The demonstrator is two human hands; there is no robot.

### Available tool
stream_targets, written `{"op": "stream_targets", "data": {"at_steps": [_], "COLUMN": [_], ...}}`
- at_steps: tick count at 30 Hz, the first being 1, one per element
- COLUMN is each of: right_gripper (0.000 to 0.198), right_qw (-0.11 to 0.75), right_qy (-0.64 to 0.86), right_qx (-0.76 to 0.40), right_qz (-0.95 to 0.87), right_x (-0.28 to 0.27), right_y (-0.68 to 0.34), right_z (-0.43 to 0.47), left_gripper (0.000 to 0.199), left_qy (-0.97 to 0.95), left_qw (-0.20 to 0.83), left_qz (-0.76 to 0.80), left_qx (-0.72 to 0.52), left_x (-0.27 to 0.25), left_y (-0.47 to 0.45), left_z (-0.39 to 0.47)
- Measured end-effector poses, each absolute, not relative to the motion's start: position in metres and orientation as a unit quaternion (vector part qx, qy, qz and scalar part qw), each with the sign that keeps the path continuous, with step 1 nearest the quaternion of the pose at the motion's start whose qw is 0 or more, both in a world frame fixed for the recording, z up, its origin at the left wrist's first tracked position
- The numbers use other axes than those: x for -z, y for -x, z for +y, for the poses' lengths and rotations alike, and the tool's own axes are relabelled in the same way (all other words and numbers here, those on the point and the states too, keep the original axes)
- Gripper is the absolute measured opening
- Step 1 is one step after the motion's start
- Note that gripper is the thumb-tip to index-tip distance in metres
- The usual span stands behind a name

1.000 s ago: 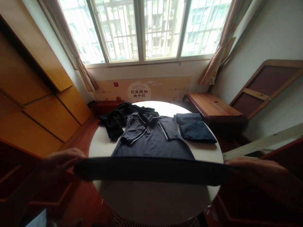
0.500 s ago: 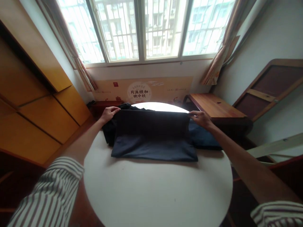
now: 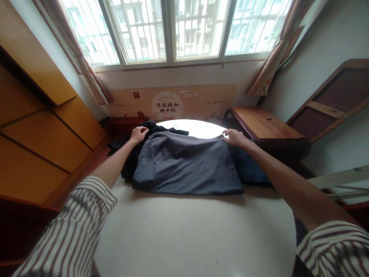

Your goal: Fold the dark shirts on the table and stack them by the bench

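A dark grey folded cloth [image 3: 187, 165], perhaps a garment, lies spread on the white round table [image 3: 184, 231], its surface slightly wrinkled. At its far left corner is my left hand [image 3: 139, 135], fingers curled together; whether fabric is pinched in them I cannot make out. My right hand [image 3: 235, 138] rests at the far right corner, with thumb and forefinger apart. Under and behind the left side, a crumpled black cloth [image 3: 128, 165] sticks out. A folded dark blue cloth [image 3: 250, 165] lies to the right, partly beneath my right forearm.
Beyond the table, a wooden desk [image 3: 268, 123] stands at the right. Yellow-brown cabinets [image 3: 37, 142] line the left side. A printed banner [image 3: 201, 100] hangs below the barred window [image 3: 196, 30]. A wooden framed board [image 3: 331, 100] leans against the right wall.
The grey cloth's far edge, held taut and raised before, has come down onto the table. My right fingers have parted at its corner. The view has shifted slightly.
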State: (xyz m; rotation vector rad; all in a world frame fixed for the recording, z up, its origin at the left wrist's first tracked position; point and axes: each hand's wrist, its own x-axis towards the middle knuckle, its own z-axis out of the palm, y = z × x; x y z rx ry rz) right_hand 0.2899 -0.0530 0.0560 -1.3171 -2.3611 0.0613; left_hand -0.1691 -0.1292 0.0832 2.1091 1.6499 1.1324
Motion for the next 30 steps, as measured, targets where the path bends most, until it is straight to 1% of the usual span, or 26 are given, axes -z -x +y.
{"op": "stream_targets", "data": {"at_steps": [2, 3, 4, 6, 7, 9, 12, 14, 17, 21, 27, 30], "right_gripper": [0.033, 0.036, 0.038, 0.034, 0.034, 0.032, 0.037, 0.042, 0.039, 0.039, 0.041, 0.046], "right_qw": [0.199, 0.192, 0.186, 0.156, 0.129, 0.112, 0.106, 0.106, 0.117, 0.149, 0.173, 0.186], "right_qy": [0.496, 0.489, 0.465, 0.344, 0.302, 0.262, 0.255, 0.262, 0.271, 0.267, 0.264, 0.278], "right_qx": [0.065, 0.081, 0.081, 0.073, 0.072, 0.097, 0.145, 0.167, 0.168, 0.139, 0.148, 0.128], "right_qz": [-0.843, -0.847, -0.862, -0.923, -0.942, -0.953, -0.95, -0.945, -0.941, -0.942, -0.937, -0.934], "right_x": [-0.059, -0.059, -0.057, -0.048, -0.042, -0.028, -0.011, -0.006, -0.003, 0.001, 0.006, 0.005], "right_y": [-0.288, -0.289, -0.291, -0.297, -0.3, -0.306, -0.309, -0.305, -0.296, -0.29, -0.295, -0.301], "right_z": [-0.088, -0.11, -0.135, -0.188, -0.212, -0.249, -0.27, -0.267, -0.255, -0.249, -0.251, -0.25], "left_gripper": [0.032, 0.028, 0.024, 0.02, 0.021, 0.028, 0.037, 0.045, 0.048, 0.042, 0.029, 0.034], "left_qy": [-0.742, -0.75, -0.764, -0.817, -0.857, -0.917, -0.934, -0.925, -0.91, -0.893, -0.871, -0.867], "left_qw": [0.102, 0.099, 0.096, 0.081, 0.058, -0.002, -0.094, -0.126, -0.132, -0.108, -0.1, -0.096], "left_qz": [0.548, 0.541, 0.53, 0.484, 0.443, 0.363, 0.33, 0.345, 0.378, 0.417, 0.452, 0.453], "left_qx": [-0.373, -0.366, -0.355, -0.303, -0.257, -0.165, -0.104, -0.098, -0.108, -0.132, -0.163, -0.181], "left_x": [-0.082, -0.08, -0.077, -0.068, -0.061, -0.045, -0.019, -0.005, 0.008, 0.012, 0.009, 0.007], "left_y": [0.169, 0.169, 0.17, 0.172, 0.173, 0.178, 0.184, 0.186, 0.186, 0.185, 0.193, 0.197], "left_z": [-0.145, -0.157, -0.173, -0.211, -0.232, -0.27, -0.304, -0.309, -0.303, -0.296, -0.29, -0.289]}}
